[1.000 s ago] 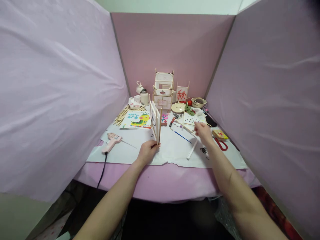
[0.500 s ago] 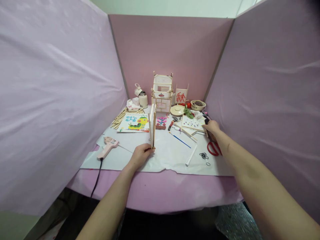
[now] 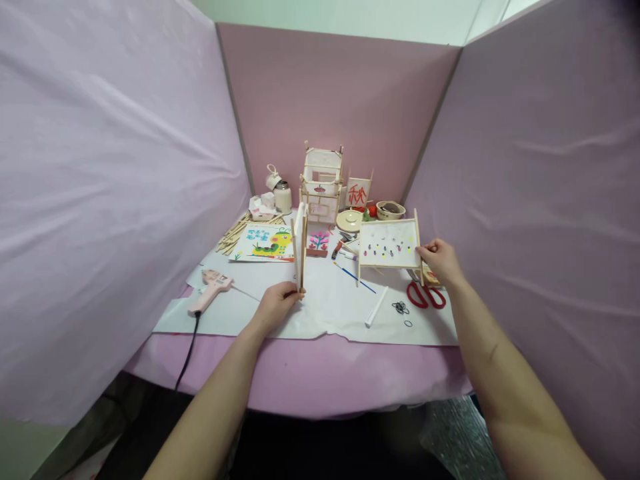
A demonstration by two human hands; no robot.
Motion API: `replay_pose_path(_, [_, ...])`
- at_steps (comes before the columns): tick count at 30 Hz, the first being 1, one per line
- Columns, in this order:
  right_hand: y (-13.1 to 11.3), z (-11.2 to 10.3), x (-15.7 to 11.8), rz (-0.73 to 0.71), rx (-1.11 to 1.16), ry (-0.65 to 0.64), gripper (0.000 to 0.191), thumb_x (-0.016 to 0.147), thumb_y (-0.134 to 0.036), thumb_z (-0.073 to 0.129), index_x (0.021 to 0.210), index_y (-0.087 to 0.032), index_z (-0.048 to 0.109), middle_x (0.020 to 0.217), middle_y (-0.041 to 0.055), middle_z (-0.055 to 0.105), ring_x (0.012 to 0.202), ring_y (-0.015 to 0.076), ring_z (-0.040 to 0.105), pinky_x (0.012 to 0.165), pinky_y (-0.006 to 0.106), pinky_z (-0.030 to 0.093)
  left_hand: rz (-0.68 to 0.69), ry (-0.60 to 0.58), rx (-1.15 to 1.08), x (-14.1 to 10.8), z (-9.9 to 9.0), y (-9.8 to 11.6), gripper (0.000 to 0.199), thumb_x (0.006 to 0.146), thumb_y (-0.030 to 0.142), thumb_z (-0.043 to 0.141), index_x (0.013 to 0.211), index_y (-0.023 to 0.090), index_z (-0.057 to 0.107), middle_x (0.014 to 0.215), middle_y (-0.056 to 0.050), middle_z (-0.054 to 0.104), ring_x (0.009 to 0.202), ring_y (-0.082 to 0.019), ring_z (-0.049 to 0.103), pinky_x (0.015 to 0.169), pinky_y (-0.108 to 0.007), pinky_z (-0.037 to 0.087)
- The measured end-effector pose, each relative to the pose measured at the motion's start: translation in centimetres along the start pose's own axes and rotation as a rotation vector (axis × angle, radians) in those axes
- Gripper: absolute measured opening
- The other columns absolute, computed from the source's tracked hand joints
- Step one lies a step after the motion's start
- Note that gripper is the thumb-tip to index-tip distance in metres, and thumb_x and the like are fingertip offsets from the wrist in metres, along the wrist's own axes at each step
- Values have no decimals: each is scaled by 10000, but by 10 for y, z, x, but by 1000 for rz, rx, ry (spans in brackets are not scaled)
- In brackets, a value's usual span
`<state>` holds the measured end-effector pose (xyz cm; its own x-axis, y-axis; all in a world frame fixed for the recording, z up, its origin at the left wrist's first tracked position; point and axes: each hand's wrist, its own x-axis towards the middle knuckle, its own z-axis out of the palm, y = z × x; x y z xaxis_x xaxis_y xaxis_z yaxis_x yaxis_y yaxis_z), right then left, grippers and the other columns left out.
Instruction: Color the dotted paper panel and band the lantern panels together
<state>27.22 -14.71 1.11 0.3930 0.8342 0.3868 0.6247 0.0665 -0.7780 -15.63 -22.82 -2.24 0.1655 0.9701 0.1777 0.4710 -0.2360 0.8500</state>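
Observation:
My left hand pinches the lower end of an upright wooden-framed panel, seen nearly edge-on at the middle of the table. At the right, my right hand grips the right side stick of a white panel with coloured dots, framed with thin sticks. That dotted panel is raised and faces me, partly covering the things behind it. Below my right hand lie red-handled scissors. Behind the two panels stands a stick frame structure with white panels.
A pink glue gun with a black cord lies at the left. Near it are a caterpillar picture and wooden sticks. A white pen, black bands and a blue brush lie on the right half.
My right hand has lifted the dotted panel off the pile at the right, bringing it upright and nearer. The left hand still holds its panel. The whole view has shifted slightly.

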Motion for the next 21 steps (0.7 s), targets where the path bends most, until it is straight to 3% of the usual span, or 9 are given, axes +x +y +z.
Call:
replay_pose_path(4, [-6, 0, -29, -113, 134, 78, 278, 730, -374, 623, 638, -208, 420, 612, -42, 488, 571, 109, 435, 546, 232, 355, -16, -10, -19, 3, -8, -3, 229, 750, 326, 568, 829, 154, 697, 856, -50, 705, 815, -206, 605, 751, -292, 432])
replay_pose_path(9, [-18, 22, -48, -190, 254, 61, 309, 751, -409, 630, 642, -210, 418, 659, -17, 555, 576, 119, 455, 548, 243, 368, -22, -85, -53, 12, -25, -6, 229, 713, 319, 582, 799, 134, 687, 738, -28, 653, 709, -170, 556, 672, -270, 403])
replay_pose_path(14, [-49, 56, -63, -245, 348, 5, 335, 772, -371, 624, 631, -220, 359, 699, -4, 597, 577, 122, 484, 565, 256, 383, -27, -176, -102, 24, -33, -12, 231, 692, 311, 601, 803, 124, 680, 712, -22, 624, 676, -150, 528, 664, -264, 397])
replay_pose_path(21, [-88, 121, -79, -282, 403, -25, 287, 796, -312, 590, 636, -221, 370, 694, -9, 593, 560, 123, 460, 571, 267, 368, -53, -258, -140, 25, -34, -28, 229, 696, 288, 604, 833, 124, 688, 782, -34, 650, 729, -161, 551, 707, -269, 421])
